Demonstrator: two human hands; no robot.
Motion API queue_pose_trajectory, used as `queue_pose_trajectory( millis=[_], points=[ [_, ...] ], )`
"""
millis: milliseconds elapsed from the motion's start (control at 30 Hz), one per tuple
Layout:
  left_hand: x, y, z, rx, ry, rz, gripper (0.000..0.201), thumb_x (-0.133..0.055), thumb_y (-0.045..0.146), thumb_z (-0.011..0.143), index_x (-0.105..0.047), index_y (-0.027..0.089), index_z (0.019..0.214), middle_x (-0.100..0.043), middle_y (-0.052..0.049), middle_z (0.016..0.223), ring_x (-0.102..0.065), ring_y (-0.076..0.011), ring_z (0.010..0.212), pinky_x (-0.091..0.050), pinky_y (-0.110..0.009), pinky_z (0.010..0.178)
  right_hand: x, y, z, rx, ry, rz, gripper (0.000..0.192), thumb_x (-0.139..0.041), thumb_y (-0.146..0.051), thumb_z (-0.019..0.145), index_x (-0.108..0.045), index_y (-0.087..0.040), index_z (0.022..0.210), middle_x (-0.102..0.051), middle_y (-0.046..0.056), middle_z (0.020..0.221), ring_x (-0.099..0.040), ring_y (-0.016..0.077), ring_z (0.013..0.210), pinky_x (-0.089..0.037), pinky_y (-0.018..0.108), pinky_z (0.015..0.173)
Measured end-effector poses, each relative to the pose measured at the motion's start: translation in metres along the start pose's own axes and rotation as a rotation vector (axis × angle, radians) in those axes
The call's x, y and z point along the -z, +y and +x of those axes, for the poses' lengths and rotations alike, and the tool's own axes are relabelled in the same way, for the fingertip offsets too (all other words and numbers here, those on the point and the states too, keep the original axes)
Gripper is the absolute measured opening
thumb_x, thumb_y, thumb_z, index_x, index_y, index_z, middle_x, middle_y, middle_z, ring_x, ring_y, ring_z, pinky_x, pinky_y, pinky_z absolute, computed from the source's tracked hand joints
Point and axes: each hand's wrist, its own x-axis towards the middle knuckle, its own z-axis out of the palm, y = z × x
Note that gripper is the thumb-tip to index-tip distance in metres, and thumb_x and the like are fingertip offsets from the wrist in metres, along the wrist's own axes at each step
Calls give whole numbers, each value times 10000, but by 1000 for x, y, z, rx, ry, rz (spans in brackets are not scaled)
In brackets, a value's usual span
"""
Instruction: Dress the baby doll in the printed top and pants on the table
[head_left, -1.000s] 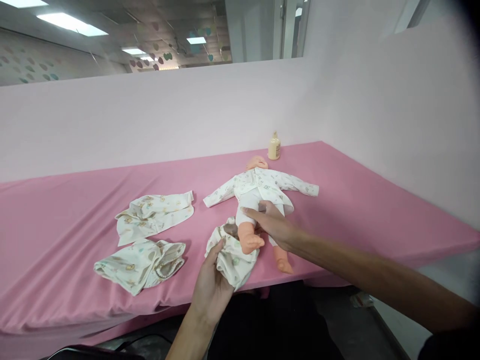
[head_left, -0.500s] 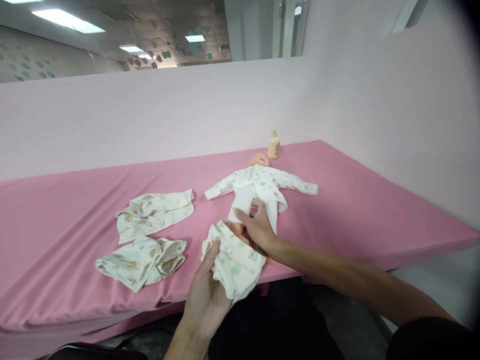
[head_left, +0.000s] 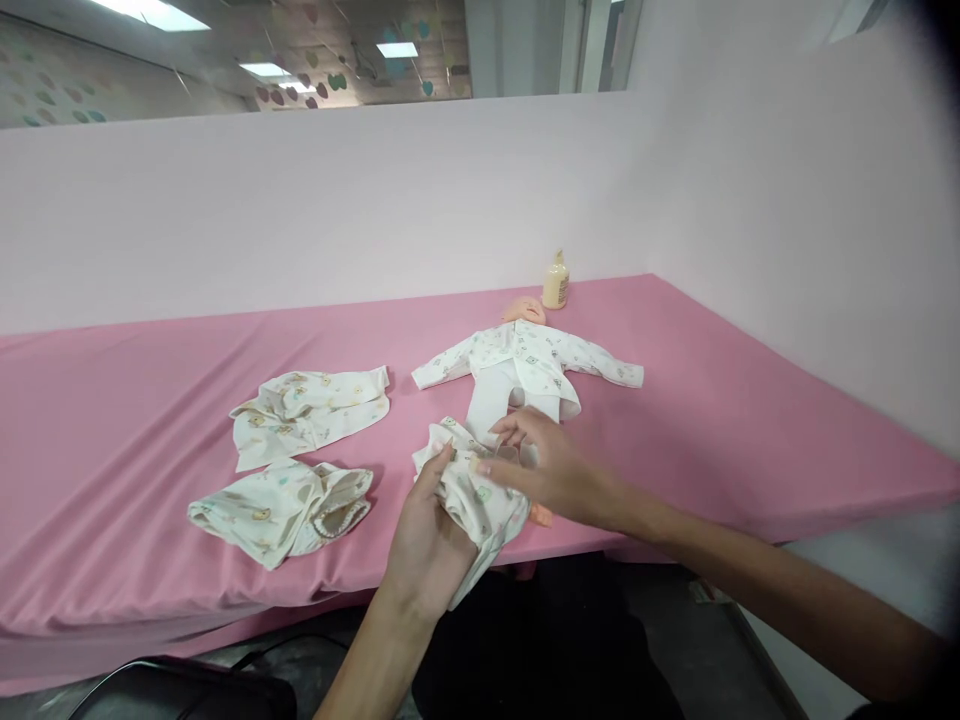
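A baby doll [head_left: 525, 310] lies on its back, dressed in a white printed jacket [head_left: 517, 345] with both sleeves spread and white leggings [head_left: 489, 395]. My left hand [head_left: 431, 545] grips a bunched white baby garment with green prints [head_left: 480, 515], thumb on top, at the near edge of the table. The garment covers part of the doll's lower legs; one foot [head_left: 540, 515] shows beside it. Over the garment's upper edge, my right hand [head_left: 555, 465] has its thumb against the cloth and its fingers apart, curved above the doll's legs.
Two more printed baby garments [head_left: 307, 415] lie to the left on the pink-covered table [head_left: 150, 400]. A cream pump bottle [head_left: 556, 282] stands behind the doll's head. White walls close off the back and right. A black object [head_left: 180, 690] is at lower left.
My right hand has moved from the doll's leggings down toward me to the green-printed garment. The garment is more bunched in my left hand. The view has shifted slightly.
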Motion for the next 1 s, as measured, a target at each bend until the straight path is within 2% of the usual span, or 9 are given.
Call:
queue_pose_trajectory(
  millis=[100, 200, 267, 433, 533, 667, 867, 1000],
  points=[
    [-1, -2, -1, -26, 16, 63, 201, -633, 287, 883, -680, 156, 1028, -722, -58, 956, -708, -190, 896, -575, -264, 830, -3, -12, -11, 62, -185, -70, 504, -735, -526, 714, -563, -221, 1076, -577, 50, 1052, -541, 219, 938, -450, 339, 743],
    [-1, -4, -1, -33, -26, 83, 235, -632, 321, 887, -680, 166, 1057, -716, -54, 991, -698, -190, 924, -563, -258, 839, -13, -15, -10, 50, -141, -139, 440, -760, -438, 665, -532, -208, 962, -563, 52, 1018, -518, 227, 932, -428, 334, 711],
    [-1, -6, 0, -51, -66, 95, 284, -629, 320, 890, -671, 173, 1129, -716, -58, 1023, -696, -189, 930, -554, -258, 847, -20, -14, -6, 9, -120, -129, 340, -712, -363, 680, -505, -214, 904, -574, 33, 935, -525, 206, 850, -404, 309, 635],
    [1, -4, 0, -53, -116, 138, 368, -636, 313, 893, -639, 189, 1240, -719, -62, 1036, -700, -190, 920, -542, -270, 871, -27, -13, -2, -23, -173, -38, 145, -595, -257, 712, -463, -216, 758, -561, -11, 747, -506, 153, 681, -329, 270, 511],
    [3, -2, -2, -19, -137, 137, 408, -628, 309, 899, -607, 184, 1287, -718, -71, 1049, -703, -197, 918, -541, -292, 885, -24, -14, -2, -19, -154, 53, 142, -561, -245, 747, -425, -208, 729, -527, -19, 720, -484, 130, 648, -334, 263, 510],
    [7, -1, 0, 29, -157, 86, 426, -602, 305, 911, -579, 151, 1308, -714, -90, 1068, -703, -212, 931, -540, -324, 901, -16, -11, -2, -26, -166, 205, 71, -517, -200, 772, -450, -204, 794, -484, -31, 719, -444, 116, 642, -336, 256, 522],
    [7, 5, 2, 101, -141, -2, 413, -576, 254, 911, -564, 142, 1308, -713, -94, 1063, -700, -211, 927, -536, -345, 917, -14, -4, 5, -196, -206, 518, 83, -495, -186, 767, -460, -200, 841, -441, -35, 714, -402, 105, 618, -317, 240, 507],
    [6, 11, 1, 139, -150, -34, 400, -551, 254, 918, -564, 120, 1294, -714, -100, 1013, -699, -211, 885, -540, -360, 902, -14, 2, 11, -269, -247, 631, 70, -471, -184, 759, -458, -201, 825, -414, -39, 682, -376, 95, 585, -290, 229, 482]
  ],
)
